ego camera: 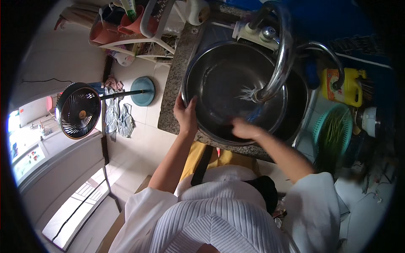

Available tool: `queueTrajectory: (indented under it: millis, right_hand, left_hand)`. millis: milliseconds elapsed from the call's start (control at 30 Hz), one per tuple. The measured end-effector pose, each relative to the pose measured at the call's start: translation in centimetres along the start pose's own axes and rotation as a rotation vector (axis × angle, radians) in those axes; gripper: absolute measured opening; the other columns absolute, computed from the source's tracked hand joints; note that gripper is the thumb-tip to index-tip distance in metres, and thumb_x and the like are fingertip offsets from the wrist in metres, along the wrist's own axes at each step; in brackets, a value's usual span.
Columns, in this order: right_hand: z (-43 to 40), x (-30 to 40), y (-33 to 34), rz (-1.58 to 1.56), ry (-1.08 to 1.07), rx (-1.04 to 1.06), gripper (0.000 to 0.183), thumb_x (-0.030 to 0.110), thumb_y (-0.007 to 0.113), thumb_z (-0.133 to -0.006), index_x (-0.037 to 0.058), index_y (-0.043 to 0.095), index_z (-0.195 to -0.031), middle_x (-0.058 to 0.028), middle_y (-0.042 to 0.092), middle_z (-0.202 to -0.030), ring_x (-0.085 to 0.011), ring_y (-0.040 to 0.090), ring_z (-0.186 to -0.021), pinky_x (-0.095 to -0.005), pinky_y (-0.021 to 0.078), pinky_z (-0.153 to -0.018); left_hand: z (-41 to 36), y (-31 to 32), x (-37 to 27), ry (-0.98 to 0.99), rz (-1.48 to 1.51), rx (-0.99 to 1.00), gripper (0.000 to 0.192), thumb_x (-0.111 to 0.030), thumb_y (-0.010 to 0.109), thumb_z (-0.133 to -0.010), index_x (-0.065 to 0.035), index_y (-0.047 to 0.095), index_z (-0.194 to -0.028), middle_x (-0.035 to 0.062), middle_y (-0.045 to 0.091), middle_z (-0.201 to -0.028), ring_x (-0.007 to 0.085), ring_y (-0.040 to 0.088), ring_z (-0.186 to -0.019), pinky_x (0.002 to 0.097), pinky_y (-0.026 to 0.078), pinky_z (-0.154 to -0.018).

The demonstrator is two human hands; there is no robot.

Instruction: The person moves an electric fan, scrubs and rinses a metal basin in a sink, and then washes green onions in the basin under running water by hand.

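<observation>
A large round metal basin rests over the sink in front of me. My left hand grips its left rim, thumb on the inside and fingers outside. Inside the lower part of the basin is my right hand, blurred and with curled fingers. Whether it holds anything is hard to make out. A small blue blur shows just above that hand. From the curved chrome faucet, water streams down into the basin.
Granite countertop borders the sink. To the right are a yellow jug and a teal basket of long green vegetables. At left stand a fan and a white rack with red mugs. Cloths lie nearby.
</observation>
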State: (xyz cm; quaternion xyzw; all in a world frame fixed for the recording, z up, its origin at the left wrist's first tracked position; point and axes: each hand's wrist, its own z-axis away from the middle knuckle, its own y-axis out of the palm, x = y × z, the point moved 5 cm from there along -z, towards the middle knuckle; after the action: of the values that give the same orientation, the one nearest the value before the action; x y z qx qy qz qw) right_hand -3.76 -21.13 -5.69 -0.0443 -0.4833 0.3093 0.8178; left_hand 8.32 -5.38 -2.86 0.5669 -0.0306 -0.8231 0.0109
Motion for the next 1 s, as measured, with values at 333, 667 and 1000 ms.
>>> queueTrajectory:
  millis: [333, 667, 1000]
  right_hand:
    - [-8.9, -5.4, -8.5, 0.475, 0.090, -0.747, 0.033, 0.009, 0.047, -0.081, 0.0057, 0.059, -0.111, -0.0194, 0.049, -0.125, -0.0364, 0.042, -0.118, -0.0441, 0.0312, -0.102]
    - [-4.3, -0.7, -1.2, 0.094, -0.348, -0.278, 0.043, 0.002, 0.056, -0.071, 0.0079, 0.058, -0.114, -0.0127, 0.047, -0.127, -0.0342, 0.044, -0.117, -0.0420, 0.0378, -0.098]
    - [10.0, -7.3, -14.0, 0.022, 0.249, -1.047, 0.040, 0.017, 0.069, -0.075, -0.0012, 0.056, -0.107, -0.0186, 0.045, -0.127, -0.0309, 0.046, -0.116, -0.0371, 0.0382, -0.096]
  left_hand:
    - [0.7, 0.4, -0.9, 0.004, -0.095, -0.045, 0.044, 0.007, 0.063, -0.073, 0.0040, 0.052, -0.115, 0.0090, 0.061, -0.106, 0.0149, 0.058, -0.095, 0.0265, 0.045, -0.086]
    - [-0.4, -0.8, 0.5, -0.004, -0.112, -0.025, 0.049, 0.010, 0.061, -0.068, 0.0036, 0.052, -0.116, 0.0097, 0.061, -0.106, 0.0178, 0.059, -0.093, 0.0283, 0.046, -0.085]
    - [0.0, -0.5, 0.9, 0.023, 0.027, 0.039, 0.054, 0.011, 0.052, -0.065, 0.0013, 0.051, -0.119, 0.0090, 0.061, -0.105, 0.0189, 0.059, -0.094, 0.0295, 0.045, -0.087]
